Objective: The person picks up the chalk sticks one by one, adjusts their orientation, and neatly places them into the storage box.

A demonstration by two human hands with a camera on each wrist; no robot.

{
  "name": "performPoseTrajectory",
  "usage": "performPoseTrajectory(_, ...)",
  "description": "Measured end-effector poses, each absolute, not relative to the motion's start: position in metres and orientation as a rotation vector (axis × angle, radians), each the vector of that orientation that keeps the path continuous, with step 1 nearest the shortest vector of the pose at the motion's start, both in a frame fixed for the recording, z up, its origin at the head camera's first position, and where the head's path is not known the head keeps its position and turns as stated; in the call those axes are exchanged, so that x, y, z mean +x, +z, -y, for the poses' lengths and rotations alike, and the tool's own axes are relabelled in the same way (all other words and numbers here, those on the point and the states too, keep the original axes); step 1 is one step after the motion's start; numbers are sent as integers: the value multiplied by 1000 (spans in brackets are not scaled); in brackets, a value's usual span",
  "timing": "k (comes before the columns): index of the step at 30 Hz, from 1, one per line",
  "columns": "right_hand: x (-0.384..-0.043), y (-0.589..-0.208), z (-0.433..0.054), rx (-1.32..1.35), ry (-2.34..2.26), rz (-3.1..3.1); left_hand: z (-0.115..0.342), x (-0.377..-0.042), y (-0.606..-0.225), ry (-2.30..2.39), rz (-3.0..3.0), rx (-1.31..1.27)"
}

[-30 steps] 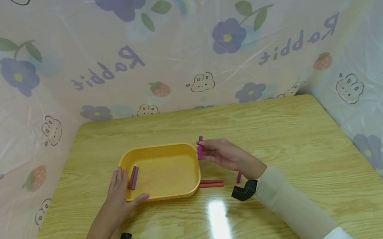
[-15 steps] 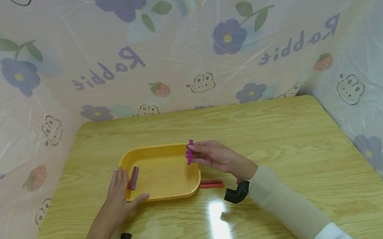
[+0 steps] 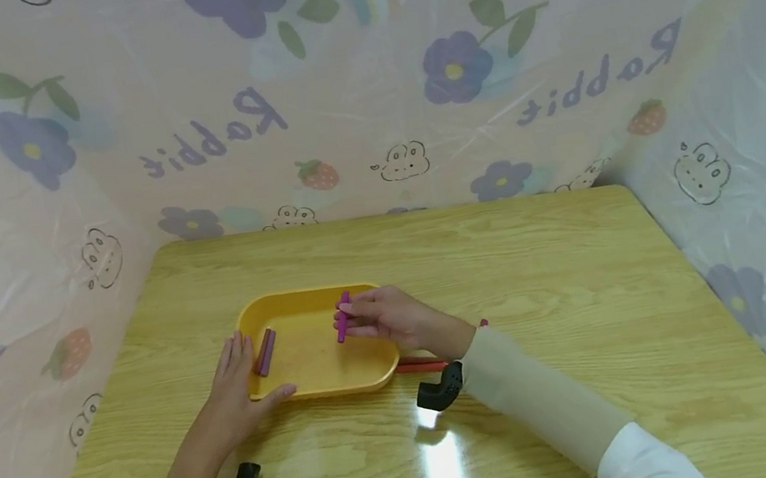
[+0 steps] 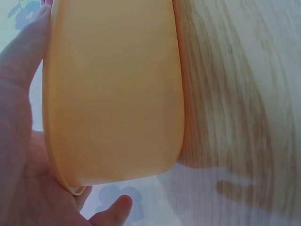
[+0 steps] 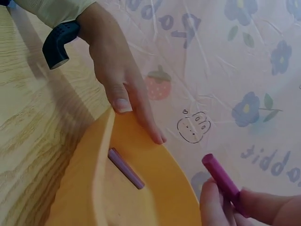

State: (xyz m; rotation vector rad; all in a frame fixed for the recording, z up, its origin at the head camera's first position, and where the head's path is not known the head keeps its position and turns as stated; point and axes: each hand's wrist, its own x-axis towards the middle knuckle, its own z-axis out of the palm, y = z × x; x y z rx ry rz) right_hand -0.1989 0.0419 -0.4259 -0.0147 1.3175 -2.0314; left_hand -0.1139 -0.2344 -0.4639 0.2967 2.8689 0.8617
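Note:
A shallow yellow tray (image 3: 331, 381) stands on the table. My left hand (image 3: 229, 391) rests at its left end, fingers along the outer side and thumb on the near rim; in the left wrist view the fingers (image 4: 115, 212) lie around the tray's wall. Above the tray's right half, my right hand (image 3: 396, 317) pinches a magenta stick (image 5: 221, 181), round with a flat end, between thumb and fingers. Two dull purple sticks (image 3: 265, 352) lie side by side in the tray near its left wall; the right wrist view shows purple stick surface (image 5: 126, 168) there.
Red and brownish sticks (image 3: 421, 365) lie on the wooden table (image 3: 507, 252) at the tray's right front corner. Another magenta piece (image 3: 484, 323) shows partly behind my right wrist. A patterned curtain (image 3: 346, 110) encloses the table's back and sides.
My right hand has moved left with the magenta stick, from beside the tray's right rim to over its inside. My left hand and the tray stay in place.

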Motion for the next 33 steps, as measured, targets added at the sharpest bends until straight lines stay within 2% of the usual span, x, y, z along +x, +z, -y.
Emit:
performPoseTrajectory(23, -207, -431, 5, -93, -1869, -1415, 234, -113, -464, 857, -2858, 281)
performPoseTrajectory(33, -212, -445, 27, -41, -1850, -1464, 234, -112, -462, 867, -2862, 293)
